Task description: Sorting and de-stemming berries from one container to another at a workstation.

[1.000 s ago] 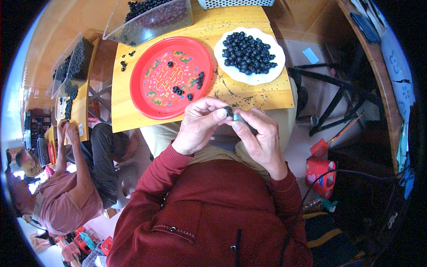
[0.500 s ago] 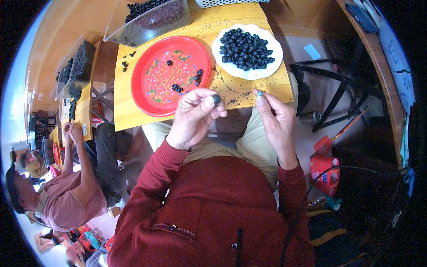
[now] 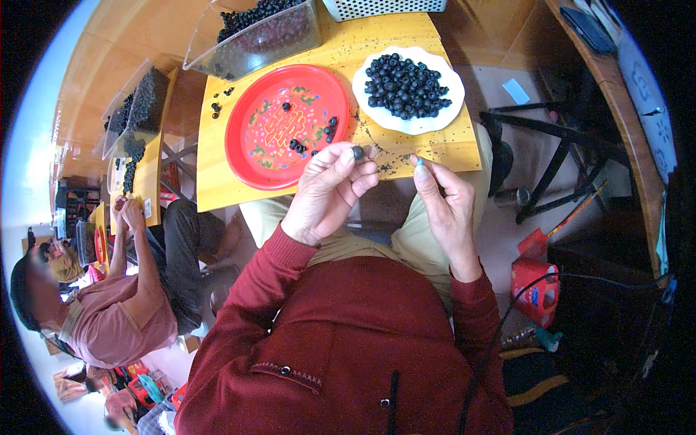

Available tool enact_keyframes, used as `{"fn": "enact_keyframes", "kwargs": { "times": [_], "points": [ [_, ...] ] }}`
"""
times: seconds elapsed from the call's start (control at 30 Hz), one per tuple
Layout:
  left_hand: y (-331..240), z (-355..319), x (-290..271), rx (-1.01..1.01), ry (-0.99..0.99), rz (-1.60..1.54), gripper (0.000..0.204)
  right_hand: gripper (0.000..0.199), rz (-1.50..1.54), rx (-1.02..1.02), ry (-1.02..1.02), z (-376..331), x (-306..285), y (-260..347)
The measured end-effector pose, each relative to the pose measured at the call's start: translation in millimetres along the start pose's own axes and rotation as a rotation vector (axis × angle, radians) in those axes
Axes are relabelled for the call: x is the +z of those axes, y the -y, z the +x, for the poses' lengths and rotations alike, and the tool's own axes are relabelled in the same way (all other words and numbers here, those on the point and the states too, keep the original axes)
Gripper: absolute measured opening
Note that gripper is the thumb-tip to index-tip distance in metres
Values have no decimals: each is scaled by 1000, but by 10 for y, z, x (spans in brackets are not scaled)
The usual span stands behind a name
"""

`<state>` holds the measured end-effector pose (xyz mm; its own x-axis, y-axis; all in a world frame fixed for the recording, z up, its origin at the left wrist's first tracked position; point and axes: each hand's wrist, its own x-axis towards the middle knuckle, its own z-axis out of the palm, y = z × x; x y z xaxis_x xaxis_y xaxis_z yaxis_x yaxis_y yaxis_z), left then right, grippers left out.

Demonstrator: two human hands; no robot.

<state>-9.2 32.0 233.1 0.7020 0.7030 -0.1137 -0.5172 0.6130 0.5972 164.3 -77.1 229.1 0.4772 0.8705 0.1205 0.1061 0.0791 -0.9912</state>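
Between the thumb and fingertips of my left hand (image 3: 326, 190) is a dark round bead (image 3: 357, 152), held just off the near edge of the table. My right hand (image 3: 448, 204) pinches a small, thin, teal piece (image 3: 420, 163) by its thumb and forefinger; the rest of it is hidden in the fingers. A gap separates the two hands. Behind my left hand lies a red round tray (image 3: 243, 109) with a printed pattern and several dark beads. A white scalloped plate (image 3: 454, 116) heaped with dark beads (image 3: 406, 87) stands beyond my right hand.
Dark crumbs are scattered over the wooden table (image 3: 210, 167). A clear bin (image 3: 254, 54) of dark beads and a white perforated basket (image 3: 384, 7) stand at the back. A co-worker (image 3: 119, 312) sits at left. A black cable (image 3: 500, 312) hangs near my right sleeve.
The whole view has shifted slightly, with the table and plates lying a little further right and lower. Both hands keep their pinches, and the left turns the bead slightly.
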Motion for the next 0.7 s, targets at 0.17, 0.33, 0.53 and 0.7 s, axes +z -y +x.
{"fn": "enact_keyframes", "kwargs": {
  "times": [0.17, 0.33, 0.53, 0.7],
  "points": [
    [-33, -8, 36, 18, -49, 58, 15, 35, -2, -56, -2, -24, -8, -50],
    [-148, -42, -9, 155, -156, 368, 15, 35, 37, -21, -24, -78, -35, -83],
    [-388, -54, -147, 269, -255, 650, 12, 35, 51, 0, -51, -132, -76, -146],
    [-628, 67, -349, 362, -311, 1060, 16, 36, 27, 23, -40, -170, -105, -169]
  ]
}}
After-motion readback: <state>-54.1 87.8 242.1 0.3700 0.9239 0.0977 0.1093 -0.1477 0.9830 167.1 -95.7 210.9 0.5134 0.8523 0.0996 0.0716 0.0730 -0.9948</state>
